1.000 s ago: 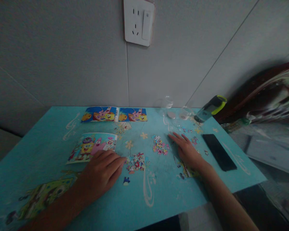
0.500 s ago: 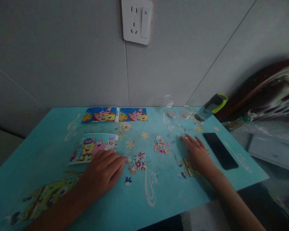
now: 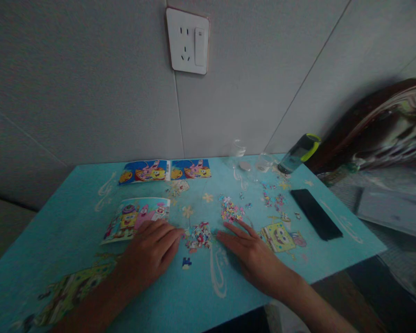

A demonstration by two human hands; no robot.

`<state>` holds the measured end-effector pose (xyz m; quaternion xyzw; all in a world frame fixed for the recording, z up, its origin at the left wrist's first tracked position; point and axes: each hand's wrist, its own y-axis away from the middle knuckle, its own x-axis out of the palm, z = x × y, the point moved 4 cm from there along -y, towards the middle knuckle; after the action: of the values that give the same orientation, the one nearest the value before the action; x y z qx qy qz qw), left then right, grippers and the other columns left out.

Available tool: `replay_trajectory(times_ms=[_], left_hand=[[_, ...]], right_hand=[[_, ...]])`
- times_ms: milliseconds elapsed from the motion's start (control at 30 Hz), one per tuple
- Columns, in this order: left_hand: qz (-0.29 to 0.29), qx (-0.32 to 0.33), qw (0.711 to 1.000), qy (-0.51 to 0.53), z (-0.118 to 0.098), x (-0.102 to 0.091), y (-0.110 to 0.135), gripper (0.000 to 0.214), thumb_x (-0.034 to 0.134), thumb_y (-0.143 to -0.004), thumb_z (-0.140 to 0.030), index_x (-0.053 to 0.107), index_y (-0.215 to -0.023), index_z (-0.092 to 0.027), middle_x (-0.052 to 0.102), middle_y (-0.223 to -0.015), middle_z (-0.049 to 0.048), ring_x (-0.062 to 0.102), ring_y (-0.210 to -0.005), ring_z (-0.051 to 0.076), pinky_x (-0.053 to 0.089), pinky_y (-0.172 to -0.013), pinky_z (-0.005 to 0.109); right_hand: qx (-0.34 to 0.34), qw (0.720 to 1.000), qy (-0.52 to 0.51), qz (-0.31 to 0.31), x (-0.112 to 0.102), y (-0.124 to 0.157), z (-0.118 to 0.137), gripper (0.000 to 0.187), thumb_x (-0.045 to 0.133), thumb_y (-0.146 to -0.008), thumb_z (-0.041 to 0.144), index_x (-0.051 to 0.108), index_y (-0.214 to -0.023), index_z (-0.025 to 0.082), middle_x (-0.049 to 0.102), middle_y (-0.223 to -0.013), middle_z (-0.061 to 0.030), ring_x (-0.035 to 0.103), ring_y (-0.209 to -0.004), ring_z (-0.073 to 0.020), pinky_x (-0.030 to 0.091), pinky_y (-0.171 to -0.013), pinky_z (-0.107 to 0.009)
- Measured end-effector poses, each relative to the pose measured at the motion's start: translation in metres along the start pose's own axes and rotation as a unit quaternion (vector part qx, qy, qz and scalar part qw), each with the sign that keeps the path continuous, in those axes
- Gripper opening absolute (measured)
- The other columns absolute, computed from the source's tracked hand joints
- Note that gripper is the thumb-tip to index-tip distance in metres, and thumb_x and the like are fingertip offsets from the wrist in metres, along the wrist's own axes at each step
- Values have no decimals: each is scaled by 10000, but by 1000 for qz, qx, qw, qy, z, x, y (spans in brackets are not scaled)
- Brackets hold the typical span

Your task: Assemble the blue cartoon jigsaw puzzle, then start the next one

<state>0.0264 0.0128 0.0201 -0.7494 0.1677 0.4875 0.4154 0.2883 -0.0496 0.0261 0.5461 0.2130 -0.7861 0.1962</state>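
A pile of small jigsaw puzzle pieces [image 3: 199, 236] lies on the blue table between my hands. My left hand [image 3: 154, 247] is at its left edge, fingers bent and pressed together; whatever the fingertips may hold is too small to make out. To the right of the pile, my right hand [image 3: 254, 254] hovers or rests low with fingers spread and nothing visible in them. Its fingertips are just below a second heap of pink and yellow pieces [image 3: 230, 209]. One dark blue piece [image 3: 186, 263], or a small joined group, sits apart, nearer to me. A cartoon picture sheet [image 3: 143, 215] lies partly behind my left hand.
Two blue picture strips [image 3: 190, 169] lie along the wall. Clear cups [image 3: 239, 148] and a tilted bottle [image 3: 298, 153] stand at the back right. More loose pieces [image 3: 275, 200] lie near a black phone-like slab [image 3: 315, 213]. The tablecloth [image 3: 180, 305] has printed cartoon figures.
My right hand has moved left, from the loose pieces by the black slab to beside the central pile. My left hand has stayed nearly in place. The view has shifted slightly.
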Motion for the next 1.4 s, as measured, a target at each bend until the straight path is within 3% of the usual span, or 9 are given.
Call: replay_trajectory(times_ms=[67,133,200,333,467,733,967,1133,1400], left_hand=[[-1,0,1000,-2,2,0,1,197,518,-976,-183,648,-1122,-199,670,-1017,54,573,-989,226,385,-965,440],[-6,6,1000,-7,1,-1,0,201,515,-977,-182,643,-1131,-199,670,-1017,55,573,-985,224,386,-959,437],[-13,15,1000,-11,-1,-2,-1,194,510,-982,-180,644,-1121,-193,672,-998,56,574,-969,224,388,-945,433],[-13,18,1000,-8,-3,0,-3,190,494,-989,-180,656,-1088,-193,676,-973,51,580,-955,221,383,-939,427],[-8,13,1000,-4,-1,5,-1,193,494,-993,-202,662,-1088,-200,679,-973,46,583,-955,217,385,-929,414],[-16,22,1000,-14,-4,0,-2,203,488,-994,-195,658,-1105,-197,684,-994,49,589,-971,226,393,-926,420],[-4,24,1000,-17,-4,0,-1,213,495,-989,-205,662,-1121,-201,690,-1003,52,595,-974,224,409,-934,425],[-4,19,1000,-15,-5,-1,-1,199,507,-982,-194,668,-1100,-191,691,-996,54,599,-979,231,413,-937,434],[6,21,1000,-10,-1,3,1,199,523,-976,-194,655,-1125,-198,685,-1031,48,596,-993,232,409,-938,445]], right_hand=[[17,999,7,-42,-7,-1,-25,792,412,-750,-63,447,-1486,228,522,-1503,-36,396,-1442,-194,288,-1219,-495],[90,990,37,-107,-18,2,-68,693,413,-779,-42,537,-1415,203,589,-1432,-68,517,-1348,-206,395,-1159,-465],[182,966,108,-149,-30,9,-115,612,403,-812,-21,587,-1364,169,632,-1372,-108,572,-1288,-240,425,-1128,-484],[216,946,223,-98,-42,15,-174,647,422,-830,3,501,-1453,163,537,-1478,-124,448,-1405,-292,388,-1141,-524],[197,943,262,-50,-37,9,-192,706,433,-822,14,408,-1508,176,483,-1527,-105,387,-1447,-279,320,-1180,-535],[166,951,259,-19,-28,21,-189,812,377,-774,-40,296,-1558,155,449,-1543,-139,339,-1472,-258,251,-1198,-581],[119,965,234,6,-24,53,-156,947,383,-741,-68,136,-1607,223,377,-1592,-93,290,-1491,-231,224,-1215,-567],[112,972,206,11,-14,75,-129,916,409,-837,-10,22,-1613,285,349,-1605,-69,289,-1489,-249,238,-1208,-590],[73,992,106,2,-17,76,-95,840,341,-871,-32,107,-1609,294,332,-1618,-31,268,-1498,-223,186,-1237,-572]])
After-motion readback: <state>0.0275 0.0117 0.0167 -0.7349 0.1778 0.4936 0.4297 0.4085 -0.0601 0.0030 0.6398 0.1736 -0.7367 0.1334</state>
